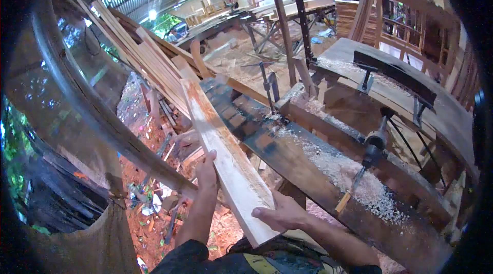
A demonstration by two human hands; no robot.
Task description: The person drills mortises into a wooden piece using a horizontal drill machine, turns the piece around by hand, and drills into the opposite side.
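Note:
A long pale wooden plank with a rough brownish strip along one face slants away from me, its near end close to my body. My left hand grips the plank's left edge about midway, thumb on top. Nearer to me, my right hand is closed on the right side of the near end, thumb lying across the top face. The fingers under the plank are hidden. Just right of the plank runs a dark wooden workbench scattered with shavings. A chisel with a wooden handle lies on it.
A dark drill-like machine part and an upright clamp stand along the bench. Long timber strips lean at the left. A curved pole crosses the left side. A metal-fenced machine table stands at the right.

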